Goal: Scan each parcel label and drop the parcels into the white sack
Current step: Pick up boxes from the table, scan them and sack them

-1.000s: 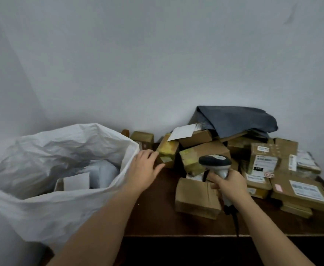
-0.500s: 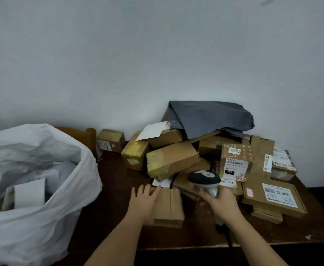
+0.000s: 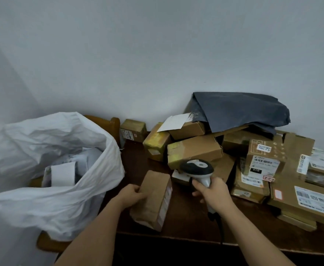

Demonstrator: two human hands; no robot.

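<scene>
My left hand (image 3: 131, 194) grips the left side of a small brown cardboard parcel (image 3: 153, 198), tilted up above the dark wooden table (image 3: 192, 223), with a label showing on its right face. My right hand (image 3: 213, 192) holds a black-and-white barcode scanner (image 3: 197, 168) by its handle, just right of the parcel, its cable running down over the table edge. The white sack (image 3: 48, 166) stands open at the left with several white-wrapped parcels inside.
A heap of brown labelled boxes (image 3: 195, 150) fills the table's back and right, topped by a grey plastic mailer (image 3: 240, 114). A flat labelled box (image 3: 307, 200) lies at the right front. The sack sits on a wooden chair (image 3: 107, 121). A white wall stands behind.
My left hand went from the sack's rim to the small parcel, then took hold of it and tilted it up. The view swung right and back. The scanner stayed in my right hand.
</scene>
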